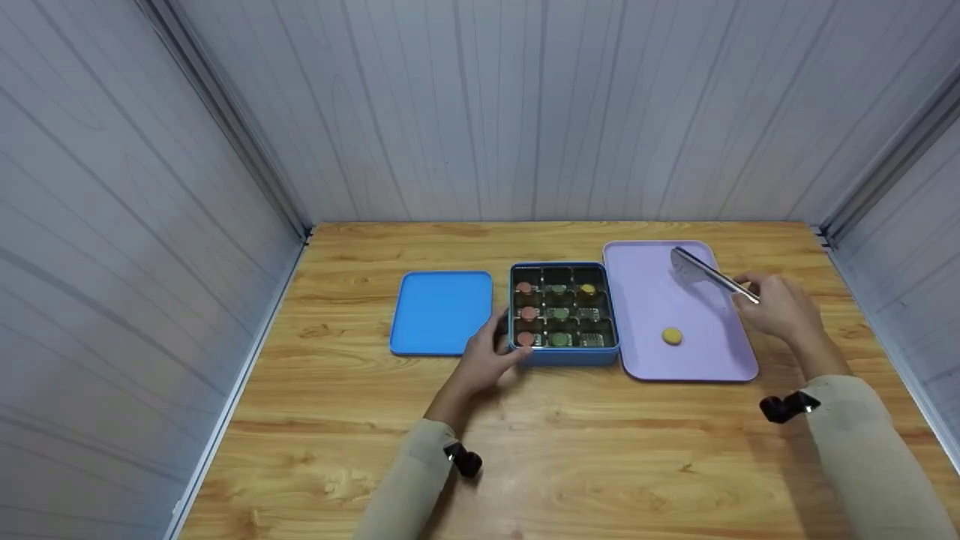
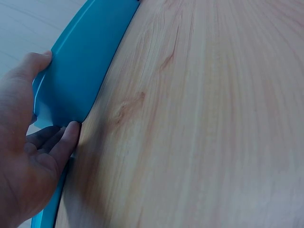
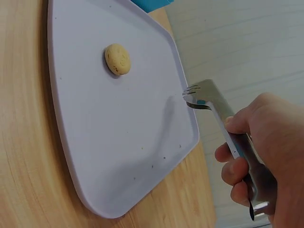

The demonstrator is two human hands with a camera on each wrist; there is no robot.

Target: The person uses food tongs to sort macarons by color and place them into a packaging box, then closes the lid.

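Tongs (image 1: 709,276) in the right hand (image 1: 780,307), metal, serrated tips, fingers curled round the handles; the tips hover above the far part of the lilac tray (image 1: 645,360), apart from its surface, and the wrist view shows them close together with nothing between them. One round yellow cookie (image 1: 672,336) lies alone on the tray, nearer than the tongs, pale gold with a domed, slightly dimpled top, a few crumbs scattered around it. Left hand (image 1: 487,356) holds the near-left corner of the blue tin (image 1: 564,355), thumb along its left wall, fingers against the near side, steadying it. Tin sits just left of the tray, almost touching; its dark divided insert holds pink pieces down the left column, green ones in the middle, one yellow at the far right, other cells apparently vacant. Blue lid (image 1: 441,311) lies flat to the left of the tin. Judged step: a transfer between tin and tray, one piece out so far. Next move likely calls for bringing the tong tips over one piece, opening them just enough, then closing gently so it does not crumble.
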